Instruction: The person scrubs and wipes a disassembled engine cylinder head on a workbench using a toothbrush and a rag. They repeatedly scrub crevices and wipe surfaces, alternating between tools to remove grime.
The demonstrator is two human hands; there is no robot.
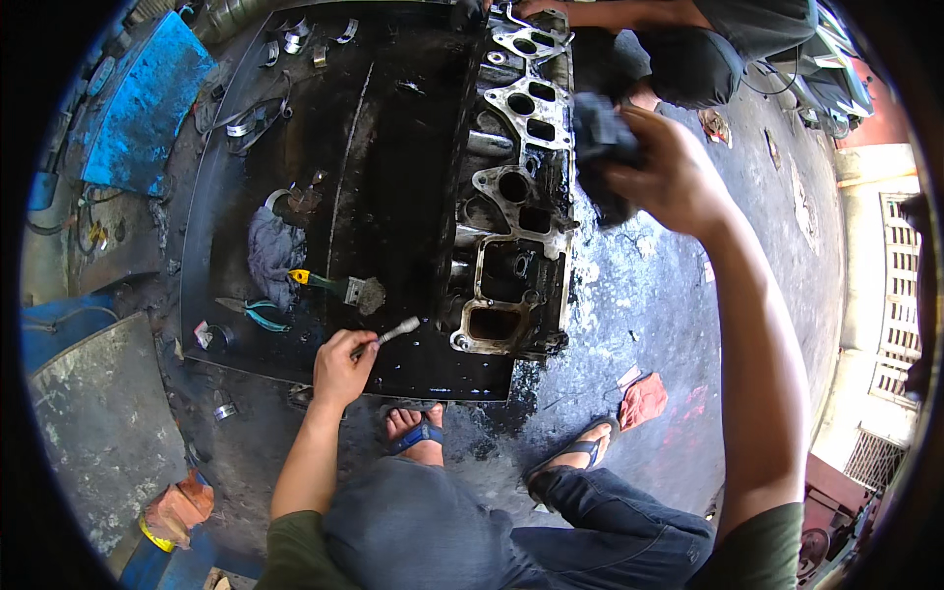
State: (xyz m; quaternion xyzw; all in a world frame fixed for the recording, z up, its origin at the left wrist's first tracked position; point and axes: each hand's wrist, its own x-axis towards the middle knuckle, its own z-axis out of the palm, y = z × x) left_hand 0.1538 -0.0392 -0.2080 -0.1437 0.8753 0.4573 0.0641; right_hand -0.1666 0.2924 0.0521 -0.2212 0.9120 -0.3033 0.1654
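Crouched over a black oily tray (393, 147) on wet concrete. Left hand (341, 369) closed around the handle of a small brush (388, 334), bristle end resting on the tray just beside an engine block (516, 197). Right hand (669, 172) raised above the block's far side, clenched on a dark rag (602, 147). Paintbrush (339, 287), pliers (251, 312) and grey cloth (273, 251) spread across the tray's left part. Another person (688, 39) squatting beyond the block.

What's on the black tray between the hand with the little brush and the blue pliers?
In the head view, only oily black tray lies between the left hand holding the small brush and the blue-handled pliers; the paintbrush sits farther up.
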